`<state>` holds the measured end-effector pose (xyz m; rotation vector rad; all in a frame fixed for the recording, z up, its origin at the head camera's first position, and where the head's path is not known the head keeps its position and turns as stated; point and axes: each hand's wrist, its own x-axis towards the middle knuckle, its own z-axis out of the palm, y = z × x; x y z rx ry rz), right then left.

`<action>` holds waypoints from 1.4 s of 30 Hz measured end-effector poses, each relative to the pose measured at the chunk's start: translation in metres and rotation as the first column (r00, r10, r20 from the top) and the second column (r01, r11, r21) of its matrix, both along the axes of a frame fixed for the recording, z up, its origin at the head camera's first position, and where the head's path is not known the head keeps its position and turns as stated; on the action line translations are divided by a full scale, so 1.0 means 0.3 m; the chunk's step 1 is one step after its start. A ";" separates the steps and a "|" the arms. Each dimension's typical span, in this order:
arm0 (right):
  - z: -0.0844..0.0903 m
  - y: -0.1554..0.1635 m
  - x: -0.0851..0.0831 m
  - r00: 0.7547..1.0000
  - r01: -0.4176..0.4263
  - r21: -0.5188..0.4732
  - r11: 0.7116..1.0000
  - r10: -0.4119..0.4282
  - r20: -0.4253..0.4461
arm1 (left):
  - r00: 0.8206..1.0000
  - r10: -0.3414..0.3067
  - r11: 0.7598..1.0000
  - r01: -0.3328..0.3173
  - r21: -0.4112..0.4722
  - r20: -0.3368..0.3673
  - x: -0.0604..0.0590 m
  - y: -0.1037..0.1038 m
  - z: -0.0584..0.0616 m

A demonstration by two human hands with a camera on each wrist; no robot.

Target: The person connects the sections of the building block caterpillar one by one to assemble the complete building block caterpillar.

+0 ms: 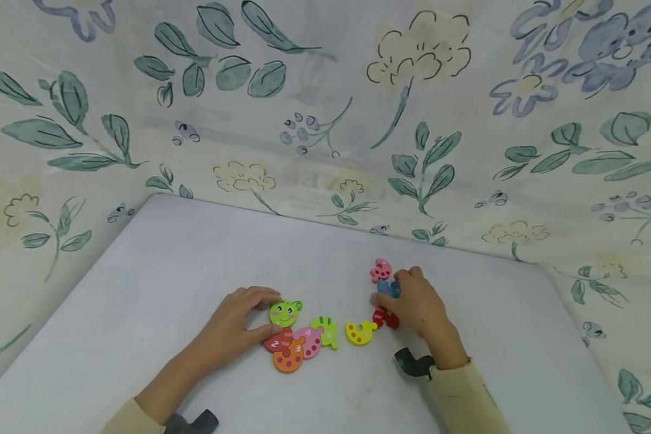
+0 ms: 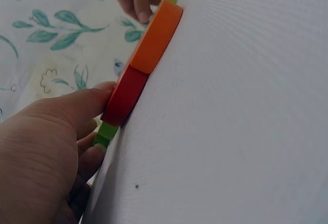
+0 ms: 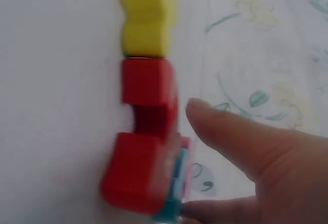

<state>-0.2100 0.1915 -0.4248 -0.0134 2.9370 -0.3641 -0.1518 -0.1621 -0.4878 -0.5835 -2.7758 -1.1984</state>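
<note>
Puzzle piece (image 1: 386, 289), blue, apparently lies between right fingers (image 1: 385, 301).

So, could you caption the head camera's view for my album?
Bright puzzle pieces on a white table: left hand touching the smiling green piece, right hand at a blue piece.

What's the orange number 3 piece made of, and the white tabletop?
Orange piece: probably painted wood, with a smooth, satiny finish; its thick edge is evenly coloured, though plastic is possible. White tabletop: perhaps cloth-covered, matte; a fine weave-like grain shows up close.
</note>
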 end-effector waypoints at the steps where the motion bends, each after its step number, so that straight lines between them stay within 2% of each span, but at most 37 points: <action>1: -0.006 -0.004 -0.004 1.000 0.016 -0.003 1.000 -0.016 -0.004 | 1.000 -0.001 1.000 0.001 0.001 -0.002 0.000 -0.002 -0.001; 6: -0.033 -0.001 -0.018 0.997 0.062 -0.046 0.997 -0.064 -0.045 | 1.000 -0.001 1.000 0.001 0.009 -0.005 0.000 -0.008 -0.004; 11: -0.009 0.010 -0.002 0.996 0.027 -0.087 0.996 -0.034 -0.077 | 1.000 -0.005 1.000 0.005 0.017 0.002 0.000 -0.008 -0.002; 17: 0.088 -0.081 0.093 0.993 -0.110 -0.129 0.986 0.104 -0.052 | 1.000 -0.009 1.000 0.009 0.021 -0.008 0.001 -0.007 0.004; 20: 0.108 -0.151 0.153 0.976 -0.215 -0.148 0.965 0.215 -0.012 | 1.000 0.000 1.000 0.000 0.014 -0.007 0.001 -0.009 0.003; 23: 0.103 -0.210 0.199 0.952 -0.291 -0.153 0.944 0.302 0.054 | 1.000 0.003 1.000 -0.003 0.014 -0.009 0.002 -0.009 0.001; 26: 0.089 -0.251 0.227 0.933 -0.326 -0.119 0.938 0.340 0.120 | 1.000 0.000 1.000 0.000 0.023 -0.010 0.004 -0.010 0.000; 29: 0.073 -0.275 0.241 0.928 -0.337 -0.073 0.939 0.344 0.143 | 1.000 -0.006 1.000 0.006 0.022 -0.005 0.004 -0.008 -0.001; 36: 0.029 -0.308 0.254 0.932 -0.358 0.058 0.932 0.353 0.077 | 1.000 -0.004 1.000 0.004 0.014 0.000 0.002 -0.008 -0.001; 42: 0.048 -0.271 0.236 0.925 -0.375 0.042 0.926 0.371 0.082 | 1.000 -0.002 1.000 0.002 0.010 0.002 0.001 -0.002 -0.003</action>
